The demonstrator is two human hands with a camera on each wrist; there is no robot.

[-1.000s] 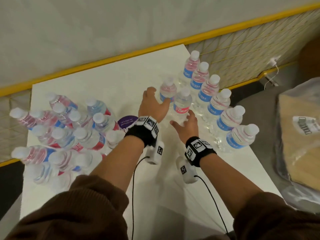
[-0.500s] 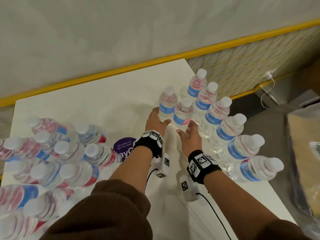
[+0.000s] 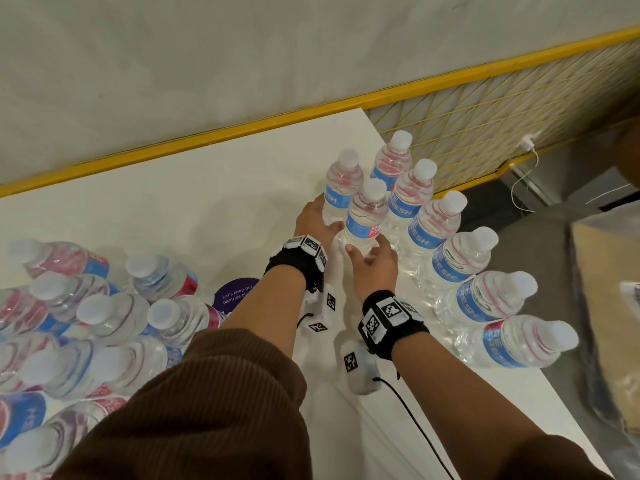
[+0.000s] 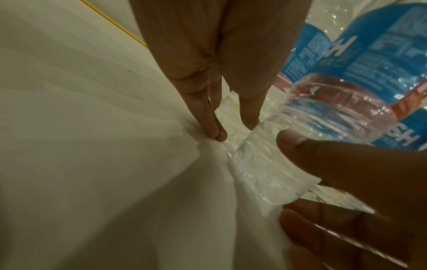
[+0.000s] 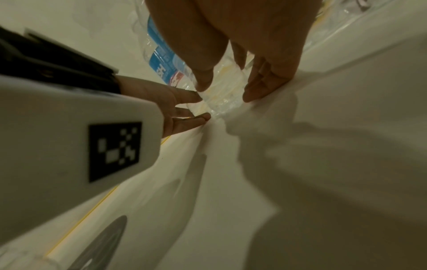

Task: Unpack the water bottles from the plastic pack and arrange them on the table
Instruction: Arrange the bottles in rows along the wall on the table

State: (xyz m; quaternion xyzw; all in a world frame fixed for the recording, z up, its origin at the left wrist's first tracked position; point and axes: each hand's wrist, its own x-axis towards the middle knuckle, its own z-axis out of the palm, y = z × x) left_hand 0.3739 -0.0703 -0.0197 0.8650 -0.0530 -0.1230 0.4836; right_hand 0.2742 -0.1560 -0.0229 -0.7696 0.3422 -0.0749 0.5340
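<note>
Worktop (image 3: 173, 209), white: left hand (image 3: 313, 220), fingers straight, touches rear bottle (image 3: 341, 192) at its base; right hand (image 3: 374, 268) clasps front bottle (image 3: 365, 216) low down.

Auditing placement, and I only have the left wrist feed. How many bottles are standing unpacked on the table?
Observer: Eight are upright on the table: a row of six along its right edge and two more beside that row.
Operator: Which ones are the hands on?
Observer: Those two. The right hand grips the base of the near bottle; the left hand rests at the base of the far bottle.
Operator: Anything left to unpack?
Observer: Yes, a big cluster of bottles sits at the table's left. I can't make out the wrap.
</note>
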